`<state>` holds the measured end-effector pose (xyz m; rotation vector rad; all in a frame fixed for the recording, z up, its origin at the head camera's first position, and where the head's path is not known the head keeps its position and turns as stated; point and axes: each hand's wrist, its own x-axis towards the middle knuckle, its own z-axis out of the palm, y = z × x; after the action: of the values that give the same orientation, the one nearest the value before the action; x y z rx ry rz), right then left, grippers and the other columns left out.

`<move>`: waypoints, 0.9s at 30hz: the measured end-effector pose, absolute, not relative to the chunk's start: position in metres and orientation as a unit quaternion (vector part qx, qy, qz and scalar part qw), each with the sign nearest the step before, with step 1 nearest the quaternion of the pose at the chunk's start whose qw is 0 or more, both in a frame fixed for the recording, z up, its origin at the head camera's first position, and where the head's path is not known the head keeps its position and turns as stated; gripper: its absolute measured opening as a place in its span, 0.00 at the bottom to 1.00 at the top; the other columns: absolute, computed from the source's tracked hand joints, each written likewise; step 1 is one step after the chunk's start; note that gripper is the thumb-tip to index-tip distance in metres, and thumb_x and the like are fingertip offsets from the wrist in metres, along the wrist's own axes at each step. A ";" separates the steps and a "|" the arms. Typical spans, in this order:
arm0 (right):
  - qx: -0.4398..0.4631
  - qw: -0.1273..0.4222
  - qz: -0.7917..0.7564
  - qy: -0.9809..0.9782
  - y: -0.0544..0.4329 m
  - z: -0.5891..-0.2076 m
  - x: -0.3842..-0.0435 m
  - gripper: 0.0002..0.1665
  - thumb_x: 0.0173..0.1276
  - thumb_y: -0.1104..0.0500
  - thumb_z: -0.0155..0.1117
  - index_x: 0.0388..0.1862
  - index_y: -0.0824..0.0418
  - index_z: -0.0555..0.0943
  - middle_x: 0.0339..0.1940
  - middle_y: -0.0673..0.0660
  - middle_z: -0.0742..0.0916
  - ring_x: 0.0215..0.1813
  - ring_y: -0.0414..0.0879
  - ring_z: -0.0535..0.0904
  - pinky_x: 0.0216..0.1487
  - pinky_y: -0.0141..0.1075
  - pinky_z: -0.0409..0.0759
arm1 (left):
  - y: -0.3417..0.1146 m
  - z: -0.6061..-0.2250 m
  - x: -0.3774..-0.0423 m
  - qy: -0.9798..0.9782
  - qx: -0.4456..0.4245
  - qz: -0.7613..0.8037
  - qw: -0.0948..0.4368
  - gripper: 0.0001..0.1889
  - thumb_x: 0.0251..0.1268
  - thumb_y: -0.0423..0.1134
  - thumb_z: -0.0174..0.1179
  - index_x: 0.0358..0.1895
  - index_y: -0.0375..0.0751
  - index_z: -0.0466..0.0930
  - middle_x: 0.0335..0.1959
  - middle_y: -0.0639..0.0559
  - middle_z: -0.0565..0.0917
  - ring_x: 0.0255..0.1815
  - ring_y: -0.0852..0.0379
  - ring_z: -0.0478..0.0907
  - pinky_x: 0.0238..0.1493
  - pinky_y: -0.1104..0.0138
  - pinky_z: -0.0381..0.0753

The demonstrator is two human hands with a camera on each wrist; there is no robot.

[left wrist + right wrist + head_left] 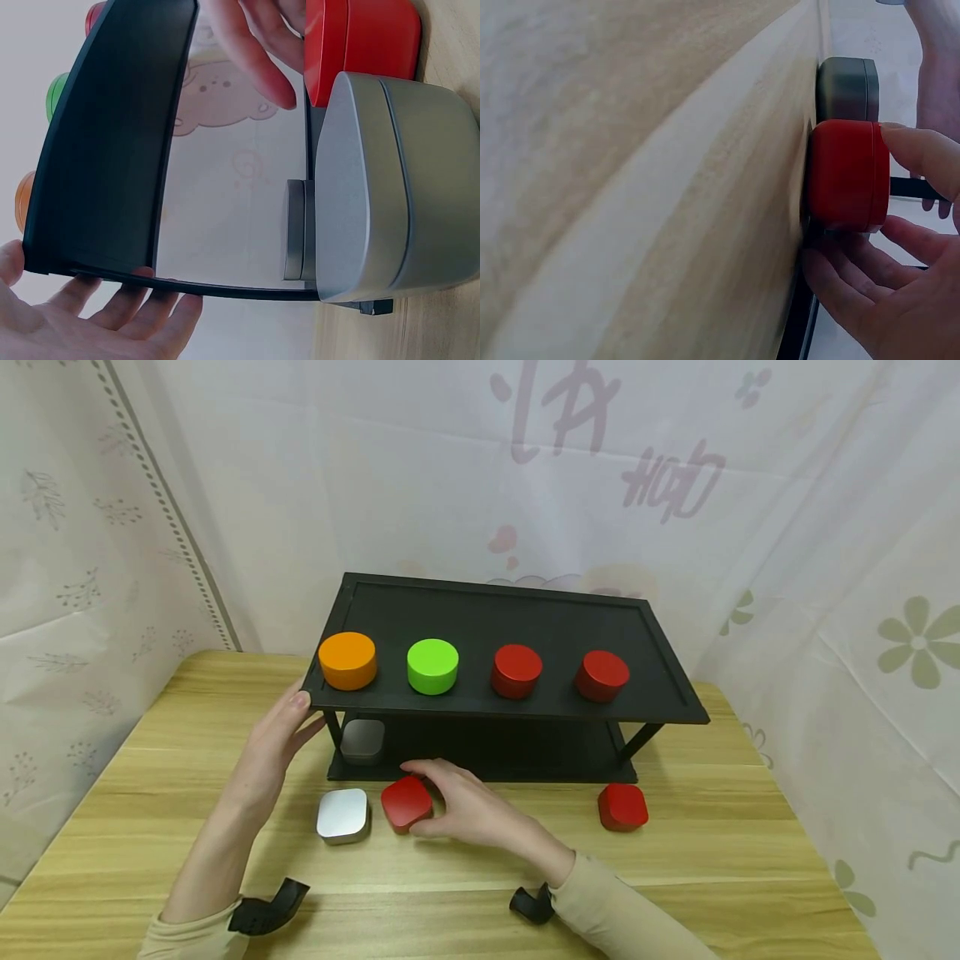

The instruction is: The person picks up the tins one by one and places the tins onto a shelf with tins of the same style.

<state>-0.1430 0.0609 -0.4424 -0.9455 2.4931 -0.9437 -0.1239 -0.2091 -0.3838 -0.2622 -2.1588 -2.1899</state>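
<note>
At the front left corner of a black two-tier shelf (pixel 487 618), my left hand (pixel 258 760) holds on, thumb at the upper tier's edge and fingers along the side. My right hand (pixel 476 810) pinches a red square tin (pixel 406 803) with rounded corners, which sits on the table in front of the shelf. In the right wrist view the thumb and fingers touch opposite sides of the red tin (pixel 847 176). A silver square tin (pixel 342 817) stands just left of it. Another silver-grey square tin (pixel 363 742) lies on the lower tier's left end.
Along the upper tier's front stand an orange round tin (pixel 347 662), a green round tin (pixel 432 667) and two dark red round tins (pixel 517 672). A second red square tin (pixel 623 807) is on the wooden table (pixel 750 843) at right. Printed white cloth (pixel 450 468) hangs behind.
</note>
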 end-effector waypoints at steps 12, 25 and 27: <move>-0.321 0.167 -0.330 0.872 0.059 -0.446 -0.146 0.44 0.60 0.56 0.79 0.74 0.49 0.72 0.69 0.48 0.81 0.65 0.41 0.77 0.69 0.36 0.79 | -0.208 -0.383 -0.124 -0.701 -0.086 -0.708 0.026 0.27 0.86 0.50 0.39 0.81 0.51 0.61 0.81 0.57 0.63 0.76 0.64 0.62 0.66 0.82 0.72; -0.319 0.165 -0.331 0.873 0.056 -0.446 -0.147 0.37 0.61 0.55 0.80 0.69 0.49 0.76 0.63 0.48 0.84 0.60 0.39 0.78 0.65 0.33 0.80 | -0.209 -0.383 -0.124 -0.706 -0.078 -0.704 0.022 0.27 0.86 0.51 0.39 0.81 0.51 0.60 0.82 0.54 0.61 0.76 0.64 0.60 0.65 0.83 0.72; -0.319 0.165 -0.331 0.873 0.056 -0.446 -0.147 0.37 0.60 0.54 0.80 0.68 0.49 0.76 0.63 0.48 0.84 0.59 0.39 0.78 0.65 0.32 0.80 | -0.209 -0.383 -0.124 -0.708 -0.077 -0.702 0.021 0.27 0.86 0.51 0.39 0.81 0.51 0.60 0.82 0.54 0.61 0.76 0.64 0.61 0.65 0.83 0.72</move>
<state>-0.1468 0.0561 -0.4455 -0.9080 2.4857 -0.9433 -0.1240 -0.2093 -0.3830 -0.2397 -2.1929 -2.1760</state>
